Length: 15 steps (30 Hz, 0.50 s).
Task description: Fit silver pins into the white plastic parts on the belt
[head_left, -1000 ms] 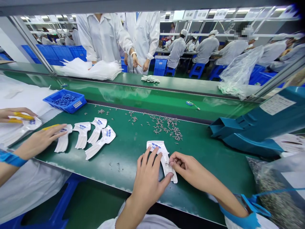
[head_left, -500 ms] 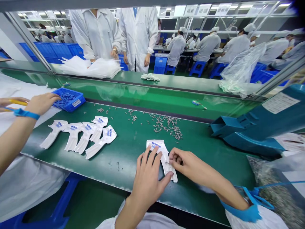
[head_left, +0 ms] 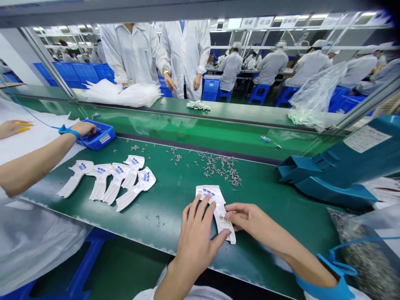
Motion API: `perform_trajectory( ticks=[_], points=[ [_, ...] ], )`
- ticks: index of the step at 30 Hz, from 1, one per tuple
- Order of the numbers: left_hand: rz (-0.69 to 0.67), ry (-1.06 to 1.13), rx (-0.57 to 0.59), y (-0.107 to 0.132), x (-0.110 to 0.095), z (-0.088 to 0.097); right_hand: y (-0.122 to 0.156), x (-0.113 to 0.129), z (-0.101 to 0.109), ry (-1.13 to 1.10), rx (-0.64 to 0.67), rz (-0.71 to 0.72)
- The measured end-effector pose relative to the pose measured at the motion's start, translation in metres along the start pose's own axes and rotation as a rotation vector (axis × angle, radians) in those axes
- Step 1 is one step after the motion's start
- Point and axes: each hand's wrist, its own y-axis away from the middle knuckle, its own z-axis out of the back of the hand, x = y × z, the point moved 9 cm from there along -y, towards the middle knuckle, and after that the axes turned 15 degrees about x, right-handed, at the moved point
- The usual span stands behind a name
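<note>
A white plastic handle-shaped shell half with blue pieces in its wide end lies on the green work surface before me. My left hand rests over its left side, fingers spread and thumb near the lower end. At the shell's right edge, the fingers of my right hand are pinched together; whatever is between them is hidden. Small metal bits show on the shell beside those fingertips. Beyond the shell, many loose small metal parts, apparently screws, are scattered on the surface.
Several similar white shells lie at left. A co-worker's hand reaches into a blue bin. To the right stand teal bins and a plastic bag of small parts. Two people in white coats stand across the line.
My right hand's fingers have shifted slightly along the shell's edge and extended. The co-worker's hand has moved into the blue bin. The whole view has shifted slightly.
</note>
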Motion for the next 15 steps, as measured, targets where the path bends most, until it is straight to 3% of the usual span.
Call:
perform_trajectory(
  ticks=[4, 6, 10, 13, 15],
  points=[
    [-0.003, 0.024, 0.004, 0.002, 0.003, 0.000, -0.003, 0.007, -0.001, 0.270, -0.021, 0.011],
    [-0.006, 0.039, -0.008, 0.003, 0.005, -0.001, -0.005, 0.009, -0.002, 0.300, -0.018, 0.022],
    [-0.020, 0.086, -0.068, 0.004, 0.004, 0.003, -0.009, 0.010, -0.009, 0.164, 0.050, 0.065],
    [0.028, 0.125, -0.219, 0.008, 0.010, 0.024, -0.020, 0.015, -0.004, -0.040, 0.096, 0.073],
    [0.088, 0.105, -0.323, 0.013, 0.024, 0.045, -0.035, 0.024, 0.017, -0.123, 0.067, 0.086]
  ],
)
